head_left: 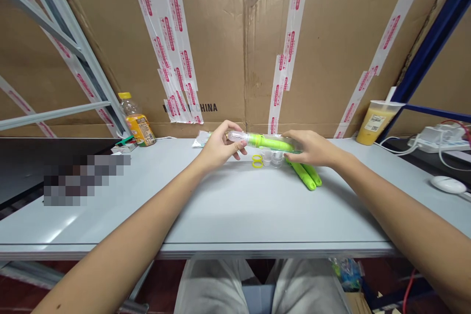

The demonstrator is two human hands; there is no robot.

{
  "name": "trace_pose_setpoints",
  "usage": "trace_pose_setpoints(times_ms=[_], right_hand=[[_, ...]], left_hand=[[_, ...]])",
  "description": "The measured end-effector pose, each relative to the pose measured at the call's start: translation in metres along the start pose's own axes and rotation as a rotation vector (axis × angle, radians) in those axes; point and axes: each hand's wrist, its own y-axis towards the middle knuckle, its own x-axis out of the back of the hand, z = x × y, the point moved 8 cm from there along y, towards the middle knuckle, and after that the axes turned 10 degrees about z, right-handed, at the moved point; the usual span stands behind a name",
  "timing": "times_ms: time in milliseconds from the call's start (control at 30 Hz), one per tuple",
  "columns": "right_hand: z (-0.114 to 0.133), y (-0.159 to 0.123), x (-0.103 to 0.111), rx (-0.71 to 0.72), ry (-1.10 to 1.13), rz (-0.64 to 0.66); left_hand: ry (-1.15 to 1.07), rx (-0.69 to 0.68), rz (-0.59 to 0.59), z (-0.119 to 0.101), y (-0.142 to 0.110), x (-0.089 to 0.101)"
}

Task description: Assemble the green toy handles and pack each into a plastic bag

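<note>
Left hand (221, 146) and right hand (309, 148) hold clear tube (270, 142)

Improvised workstation, seemingly part workshop, part office: a pale desk (239, 211) under the fingers (235, 147), a taped cardboard partition (224, 49) beyond them, a grey metal frame (85, 59) to their left; rightward, a blue metal frame (427, 59) and computer mouse (448, 185).

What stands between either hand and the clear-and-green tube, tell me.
Nothing visible: the left hand grips one end of the tube, the right hand is around the other. The yellow rings, clear cups and green sticks nearby don't come between.
</note>
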Motion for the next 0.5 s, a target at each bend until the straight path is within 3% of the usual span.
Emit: trace_pose_setpoints(times_ms=[167,500], right_hand=[[-0.0016,-0.0002,0.0009,0.002,-0.017,0.001],[0.0052,-0.0001,0.0008,0.026,-0.032,-0.004]], left_hand=[[-0.02,0.074,0.004,0.0042,-0.0019,-0.0003],[-0.084,0.07,0.006,0.0079,-0.0008,0.0]])
